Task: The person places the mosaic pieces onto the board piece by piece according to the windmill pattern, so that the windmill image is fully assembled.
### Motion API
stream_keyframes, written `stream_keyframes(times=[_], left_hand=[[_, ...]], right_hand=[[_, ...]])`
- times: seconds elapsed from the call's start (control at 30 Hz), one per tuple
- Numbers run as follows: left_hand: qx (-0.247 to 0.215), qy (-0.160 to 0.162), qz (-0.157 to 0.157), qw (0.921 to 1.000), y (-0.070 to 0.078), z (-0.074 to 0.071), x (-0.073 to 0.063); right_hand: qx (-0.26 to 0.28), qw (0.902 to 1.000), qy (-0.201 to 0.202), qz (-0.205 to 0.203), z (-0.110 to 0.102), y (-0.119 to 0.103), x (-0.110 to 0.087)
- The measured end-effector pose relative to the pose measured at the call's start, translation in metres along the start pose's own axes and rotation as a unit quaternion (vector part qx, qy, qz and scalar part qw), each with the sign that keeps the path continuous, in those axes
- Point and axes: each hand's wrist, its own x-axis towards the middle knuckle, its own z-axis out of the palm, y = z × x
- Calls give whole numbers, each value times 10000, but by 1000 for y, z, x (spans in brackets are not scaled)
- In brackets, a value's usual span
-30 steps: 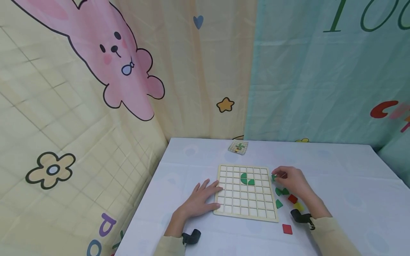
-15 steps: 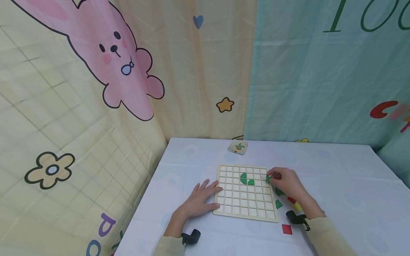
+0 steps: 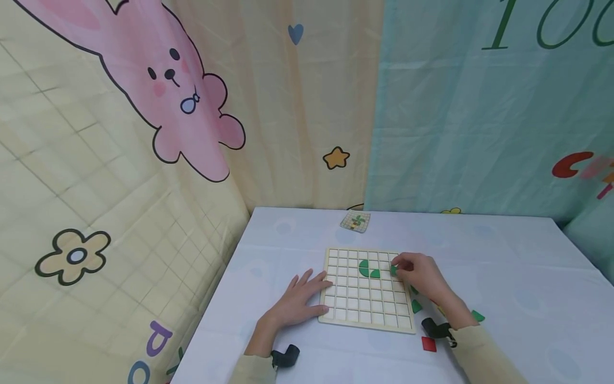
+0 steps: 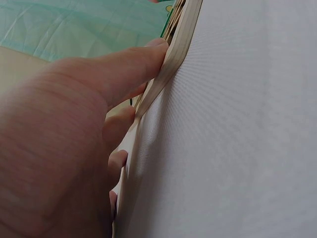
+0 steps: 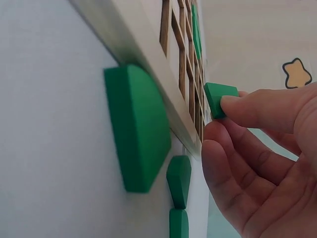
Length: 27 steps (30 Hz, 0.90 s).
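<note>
A square wooden grid board point(image 3: 364, 308) lies on the white table, with green quarter-round tiles point(image 3: 364, 269) set in cells of its upper middle. At the board's left edge rests my left hand point(image 3: 299, 300), fingers spread and fairly straight; the left wrist view shows the thumb point(image 4: 131, 69) against the rim. Over the right part of the grid, my right hand point(image 3: 422, 274) pinches a green tile point(image 5: 218, 98) between thumb and fingers. Beside the board's right edge lie more green tiles point(image 5: 138, 129), partly hidden by the right hand in the head view.
A red square tile point(image 3: 429, 344) lies near the board's lower right corner. Another green tile point(image 3: 478, 316) shows past the right wrist. A small pattern card point(image 3: 355, 221) sits behind the board. Printed curtains point(image 3: 307, 106) hang behind the table.
My right hand has moved left from beside the board to over its right columns, carrying the green tile. The left hand stays in place.
</note>
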Motion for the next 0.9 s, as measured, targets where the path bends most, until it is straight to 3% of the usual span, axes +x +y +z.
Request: stream_keyframes(times=[0.4,0.9], left_hand=[[-22,-4,-22,10000,1,-1,-1],[-37,35,4,10000,0,1,-1]], right_hand=[[-8,10000,64,-56,12,-2,2],[1,9998,-177,-13,18,-3,2]])
